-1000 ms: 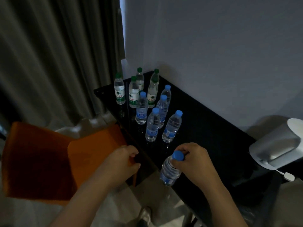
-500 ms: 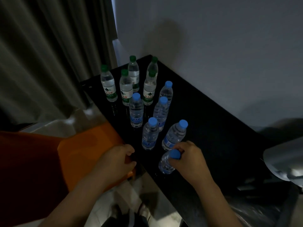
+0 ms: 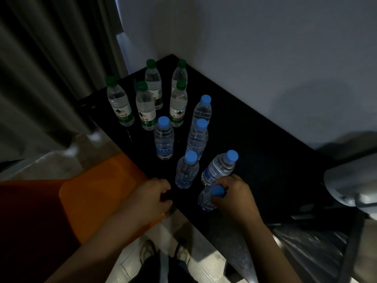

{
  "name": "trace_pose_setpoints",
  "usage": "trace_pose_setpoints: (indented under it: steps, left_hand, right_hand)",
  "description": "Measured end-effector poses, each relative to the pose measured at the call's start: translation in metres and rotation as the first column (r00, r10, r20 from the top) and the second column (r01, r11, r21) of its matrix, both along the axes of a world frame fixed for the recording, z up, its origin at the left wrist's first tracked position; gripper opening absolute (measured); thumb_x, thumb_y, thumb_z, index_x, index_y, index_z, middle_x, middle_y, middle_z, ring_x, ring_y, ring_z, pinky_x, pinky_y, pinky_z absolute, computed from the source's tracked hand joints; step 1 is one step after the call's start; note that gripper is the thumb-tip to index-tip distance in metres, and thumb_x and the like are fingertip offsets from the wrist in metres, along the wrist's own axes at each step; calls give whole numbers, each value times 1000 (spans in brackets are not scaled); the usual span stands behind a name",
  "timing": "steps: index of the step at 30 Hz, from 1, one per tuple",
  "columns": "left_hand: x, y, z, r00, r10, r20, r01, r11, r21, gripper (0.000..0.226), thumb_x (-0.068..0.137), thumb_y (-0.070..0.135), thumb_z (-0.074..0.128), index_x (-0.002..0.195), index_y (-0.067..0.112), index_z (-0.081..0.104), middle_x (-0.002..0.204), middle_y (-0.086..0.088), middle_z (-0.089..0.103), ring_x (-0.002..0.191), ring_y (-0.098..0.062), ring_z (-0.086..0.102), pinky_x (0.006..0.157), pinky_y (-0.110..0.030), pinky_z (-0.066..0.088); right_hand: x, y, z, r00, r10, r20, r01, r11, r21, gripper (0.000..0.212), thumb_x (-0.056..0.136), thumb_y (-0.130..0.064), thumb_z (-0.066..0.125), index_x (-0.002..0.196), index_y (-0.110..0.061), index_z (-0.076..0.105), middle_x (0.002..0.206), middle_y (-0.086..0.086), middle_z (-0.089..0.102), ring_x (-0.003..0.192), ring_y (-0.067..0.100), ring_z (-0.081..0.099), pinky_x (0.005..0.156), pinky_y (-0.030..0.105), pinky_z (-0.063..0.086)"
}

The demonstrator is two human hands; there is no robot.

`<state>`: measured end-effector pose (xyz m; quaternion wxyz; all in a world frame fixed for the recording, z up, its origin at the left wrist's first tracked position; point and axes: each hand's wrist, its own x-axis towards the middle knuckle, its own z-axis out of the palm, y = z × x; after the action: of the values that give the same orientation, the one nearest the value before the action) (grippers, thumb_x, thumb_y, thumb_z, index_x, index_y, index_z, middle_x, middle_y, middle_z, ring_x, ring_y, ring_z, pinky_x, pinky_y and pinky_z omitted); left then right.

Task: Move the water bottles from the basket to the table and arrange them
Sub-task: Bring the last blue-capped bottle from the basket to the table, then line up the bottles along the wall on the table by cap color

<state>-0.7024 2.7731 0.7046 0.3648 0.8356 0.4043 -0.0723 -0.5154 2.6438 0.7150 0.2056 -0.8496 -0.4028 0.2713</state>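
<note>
Clamping its neck, fingers [image 3: 222, 181] of the right hand [image 3: 234, 198] hold a clear, ribbed, blue-capped bottle [image 3: 205, 200].

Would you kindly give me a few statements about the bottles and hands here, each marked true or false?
1. Five green-capped bottles stand at the far end of the table. True.
2. The right hand holds a green-capped bottle. False: the held bottle has a blue cap.
3. The left hand holds a second bottle. False: its curled fingers sit at the table's near edge with no bottle in them.
4. Besides the held one, five blue-capped bottles stand on the table. True.
5. The table is white. False: it is black.
</note>
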Motion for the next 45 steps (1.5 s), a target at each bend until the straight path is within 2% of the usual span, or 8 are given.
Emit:
trace_pose_setpoints:
  steps: [10,17,22,26,28,32,35,45]
  left_hand:
    - [4,8,3,1000,-27,-8,27,999,-23,43,85,25,64,126,19,53,123,1,56,112,-13,53,98,-29,45]
    - [6,8,6,1000,-23,-8,23,999,-23,41,85,24,64,124,19,54,121,1,56,110,-12,53,97,-30,46]
    - [7,7,9,1000,-28,13,28,999,-14,40,84,24,65,122,19,55,118,0,56,108,-13,54,96,-30,46]
    - [7,6,13,999,-45,30,45,999,-2,40,85,25,64,123,19,54,120,1,56,108,-12,53,94,-26,45]
    - [7,5,16,998,-47,45,47,999,3,40,86,24,64,124,20,54,121,2,55,109,-11,53,91,-22,44]
    - [13,6,26,996,-37,86,34,999,33,40,85,24,65,123,20,54,119,2,56,106,-10,53,88,-20,43]
    - [17,8,36,994,-39,103,34,998,49,41,85,26,65,124,21,53,119,3,55,107,-10,53,89,-22,45]
    - [35,18,55,981,12,193,-36,992,122,40,82,26,68,121,22,55,118,3,56,102,-10,55,83,-23,46]
  right_hand:
    - [-5,0,-9,997,43,59,-43,999,12,25,77,-14,71,98,-23,60,107,-7,49,87,6,49,66,11,36]
    - [-6,5,-7,997,32,69,-27,997,-68,24,81,-14,68,101,-22,57,114,-3,49,89,7,49,74,18,39]
    - [-5,3,-8,998,3,59,2,997,-74,27,82,-13,67,105,-24,57,118,-1,50,88,8,50,68,14,37]
    - [-4,-1,-5,999,-13,35,16,996,-85,33,83,-18,67,113,-27,56,122,-3,49,96,8,53,81,20,45]
    - [-4,-2,-1,999,-23,26,24,997,-71,36,83,-21,67,117,-29,56,123,-5,48,100,8,54,81,20,45]
    - [-2,-6,10,998,-25,50,24,1000,12,33,83,-26,67,115,-30,57,113,-7,51,90,4,53,70,14,41]
    - [2,-10,20,998,-29,64,23,996,86,37,82,-24,68,118,-29,58,112,-8,52,90,1,53,69,9,38]
    - [24,-17,41,993,-48,111,29,986,162,27,83,-25,69,108,-32,60,100,-11,53,82,2,54,64,13,43]
